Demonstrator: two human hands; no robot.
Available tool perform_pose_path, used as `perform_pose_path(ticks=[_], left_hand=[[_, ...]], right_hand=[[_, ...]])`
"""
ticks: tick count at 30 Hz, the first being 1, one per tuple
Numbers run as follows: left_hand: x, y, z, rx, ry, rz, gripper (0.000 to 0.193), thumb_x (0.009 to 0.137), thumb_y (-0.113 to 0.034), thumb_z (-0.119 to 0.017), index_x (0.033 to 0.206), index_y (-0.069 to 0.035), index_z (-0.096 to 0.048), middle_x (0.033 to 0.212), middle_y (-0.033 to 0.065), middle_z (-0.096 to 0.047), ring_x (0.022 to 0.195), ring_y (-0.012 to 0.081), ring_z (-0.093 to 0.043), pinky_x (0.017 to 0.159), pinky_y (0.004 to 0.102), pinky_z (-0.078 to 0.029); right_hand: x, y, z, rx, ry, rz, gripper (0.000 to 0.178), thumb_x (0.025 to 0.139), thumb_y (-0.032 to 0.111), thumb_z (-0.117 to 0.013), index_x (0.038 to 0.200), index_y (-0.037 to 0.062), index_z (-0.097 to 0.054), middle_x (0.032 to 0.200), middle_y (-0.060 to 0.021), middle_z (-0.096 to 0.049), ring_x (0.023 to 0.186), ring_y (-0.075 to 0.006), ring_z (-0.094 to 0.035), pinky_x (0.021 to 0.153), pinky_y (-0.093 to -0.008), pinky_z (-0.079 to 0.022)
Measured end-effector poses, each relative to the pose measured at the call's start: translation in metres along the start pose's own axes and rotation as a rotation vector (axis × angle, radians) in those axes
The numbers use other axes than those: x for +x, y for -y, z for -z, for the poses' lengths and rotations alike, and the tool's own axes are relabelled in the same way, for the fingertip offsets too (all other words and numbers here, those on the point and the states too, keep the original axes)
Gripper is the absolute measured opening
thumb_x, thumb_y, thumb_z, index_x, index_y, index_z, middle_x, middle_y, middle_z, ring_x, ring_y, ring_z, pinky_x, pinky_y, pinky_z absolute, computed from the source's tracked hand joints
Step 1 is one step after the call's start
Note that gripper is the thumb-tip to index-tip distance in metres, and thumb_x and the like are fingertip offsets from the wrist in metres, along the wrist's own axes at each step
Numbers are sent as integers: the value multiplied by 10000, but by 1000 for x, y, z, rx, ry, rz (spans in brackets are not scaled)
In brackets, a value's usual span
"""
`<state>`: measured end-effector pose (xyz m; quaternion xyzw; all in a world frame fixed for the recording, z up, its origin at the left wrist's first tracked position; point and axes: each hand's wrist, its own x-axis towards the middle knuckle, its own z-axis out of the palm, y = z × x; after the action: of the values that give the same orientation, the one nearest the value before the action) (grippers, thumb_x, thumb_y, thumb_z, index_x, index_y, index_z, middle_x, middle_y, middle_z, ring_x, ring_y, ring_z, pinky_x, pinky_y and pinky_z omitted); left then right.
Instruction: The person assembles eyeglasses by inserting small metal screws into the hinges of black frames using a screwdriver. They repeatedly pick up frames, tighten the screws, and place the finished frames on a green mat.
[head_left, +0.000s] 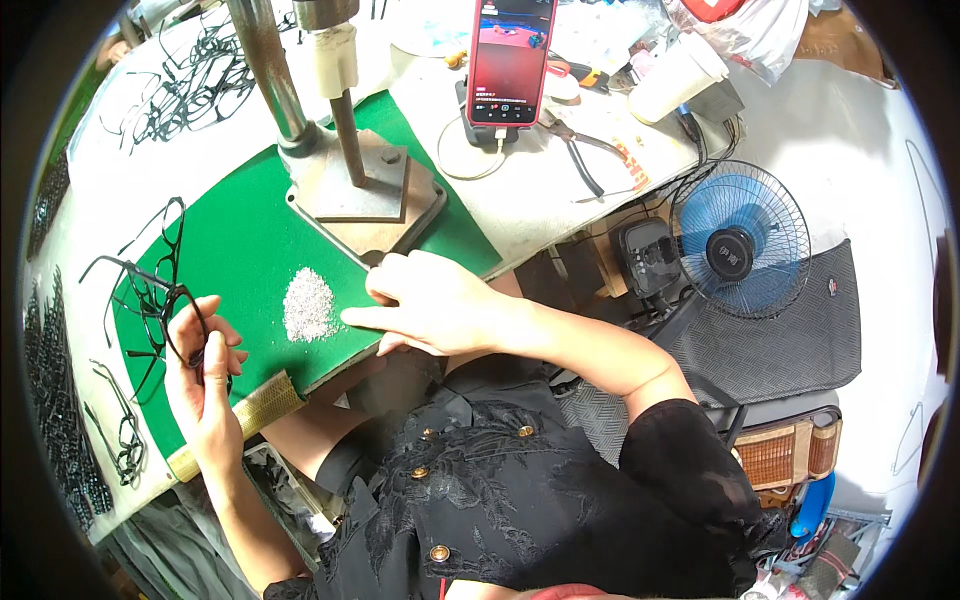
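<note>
My left hand (205, 375) is closed on a black eyeglass frame (172, 292), thumb and fingers around its lower part. More dark eyeglass frames lie just behind it on a green mat (215, 255), overlapping it in view. My right hand (430, 305) is over the mat's near right edge, fingers apart. Its index fingertip reaches to the right side of a small heap of tiny silvery pieces (308, 305), and nothing shows between the fingers. Beyond the heap stands a bench press with a metal base (350, 195) and an upright steel column (268, 70).
Black eyeglass frames (190, 80) pile up at the back left; another frame (125, 435) lies at left. A phone (508, 60) stands at the back, pliers (580, 155) and a white cup (680, 78) right of it. A fan (740, 245) is at right.
</note>
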<state>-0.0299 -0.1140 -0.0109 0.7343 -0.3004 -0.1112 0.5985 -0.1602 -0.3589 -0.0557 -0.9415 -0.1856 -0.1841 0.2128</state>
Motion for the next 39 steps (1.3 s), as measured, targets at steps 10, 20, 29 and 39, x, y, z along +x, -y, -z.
perform_pose_path(ticks=[10,20,29,39], left_hand=[[-12,-5,1,31,-46,40,363,957,-68,-497,1304,4,-420,1023,57,-576,846,100,-553,715,223,-476],[-17,-1,3,23,3,22,363,955,-51,-475,1312,1,-431,961,48,-540,793,82,-506,680,200,-431],[-13,8,2,-37,28,-4,392,958,-56,-478,1340,5,-417,956,57,-539,792,87,-513,681,207,-443],[-15,10,1,-66,69,-31,411,964,-59,-460,1361,24,-398,945,77,-533,775,89,-506,673,205,-463]], right_hand=[[11,5,-2,42,-78,-99,262,759,142,-686,1012,87,-647,829,-75,-551,795,-256,-551,713,-351,-477],[17,17,-9,36,100,-64,298,717,23,-627,1000,113,-648,822,-68,-530,784,-246,-561,662,-340,-480],[15,15,-9,160,-29,-258,142,749,6,-684,876,44,-632,770,-85,-567,735,-255,-581,655,-341,-477],[21,28,-20,137,-69,-369,149,722,34,-726,812,33,-607,740,-82,-569,676,-245,-589,616,-327,-476]])
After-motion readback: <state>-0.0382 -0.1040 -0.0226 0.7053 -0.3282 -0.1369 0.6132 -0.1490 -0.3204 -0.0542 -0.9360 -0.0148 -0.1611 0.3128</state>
